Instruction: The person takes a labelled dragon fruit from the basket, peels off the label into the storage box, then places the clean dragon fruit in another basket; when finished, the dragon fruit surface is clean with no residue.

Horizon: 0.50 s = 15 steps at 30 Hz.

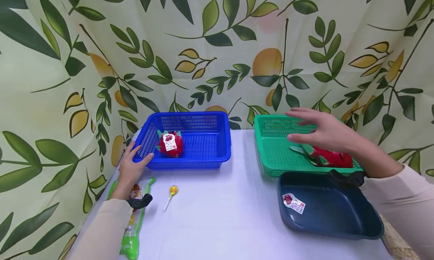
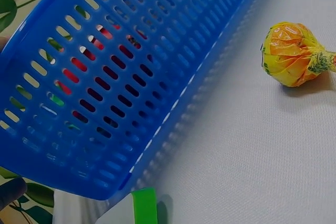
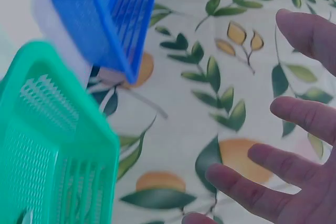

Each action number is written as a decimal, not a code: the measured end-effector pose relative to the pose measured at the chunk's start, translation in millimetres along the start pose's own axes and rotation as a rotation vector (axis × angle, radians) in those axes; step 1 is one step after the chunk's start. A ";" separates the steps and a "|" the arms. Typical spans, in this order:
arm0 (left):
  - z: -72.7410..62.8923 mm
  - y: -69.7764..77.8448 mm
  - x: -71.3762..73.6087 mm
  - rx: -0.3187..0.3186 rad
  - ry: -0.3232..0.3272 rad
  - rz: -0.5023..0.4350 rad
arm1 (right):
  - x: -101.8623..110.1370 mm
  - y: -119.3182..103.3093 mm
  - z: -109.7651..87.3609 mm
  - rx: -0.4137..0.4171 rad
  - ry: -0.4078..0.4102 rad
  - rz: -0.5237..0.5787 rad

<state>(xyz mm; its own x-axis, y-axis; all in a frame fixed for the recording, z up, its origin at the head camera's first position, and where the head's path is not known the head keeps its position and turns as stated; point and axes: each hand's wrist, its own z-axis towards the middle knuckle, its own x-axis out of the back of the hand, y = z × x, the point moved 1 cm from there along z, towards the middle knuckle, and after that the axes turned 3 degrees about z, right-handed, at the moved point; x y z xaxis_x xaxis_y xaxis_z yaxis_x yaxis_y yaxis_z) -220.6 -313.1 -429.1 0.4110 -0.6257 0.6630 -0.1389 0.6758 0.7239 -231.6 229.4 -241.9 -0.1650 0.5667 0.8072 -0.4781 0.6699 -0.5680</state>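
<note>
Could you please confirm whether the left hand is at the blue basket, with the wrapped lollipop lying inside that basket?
Not quite: the wrapped lollipop lies outside the blue basket, on the white tablecloth in front of it, as the head view shows. The left hand is indeed at that basket.

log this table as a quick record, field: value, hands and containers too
left hand: at near left corner of blue basket
right hand: fingers spread, near green basket
blue basket: holds labelled red item
green basket: holds another red item
dark tray: nearer than green basket, label inside
lollipop: on tablecloth
green packet: partly hidden by left sleeve
</note>
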 end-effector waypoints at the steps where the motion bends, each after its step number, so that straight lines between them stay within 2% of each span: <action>1: -0.4 0.7 0.3 0.000 -0.001 0.002 | -2.7 -4.0 4.4 0.006 -0.005 0.010; 6: -0.2 0.8 1.4 -0.001 0.000 0.000 | -18.8 -25.5 29.7 0.032 -0.053 0.030; 15: -0.2 3.9 1.0 0.001 0.004 -0.005 | -49.7 -51.4 79.6 0.024 -0.099 0.054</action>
<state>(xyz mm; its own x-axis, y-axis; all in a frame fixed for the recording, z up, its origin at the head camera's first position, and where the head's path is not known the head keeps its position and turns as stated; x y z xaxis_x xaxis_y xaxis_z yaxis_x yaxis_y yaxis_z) -220.5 -311.0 -425.6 0.4151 -0.6274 0.6589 -0.1379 0.6725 0.7272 -267.6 128.7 -240.1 -0.2747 0.5506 0.7883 -0.4867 0.6275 -0.6078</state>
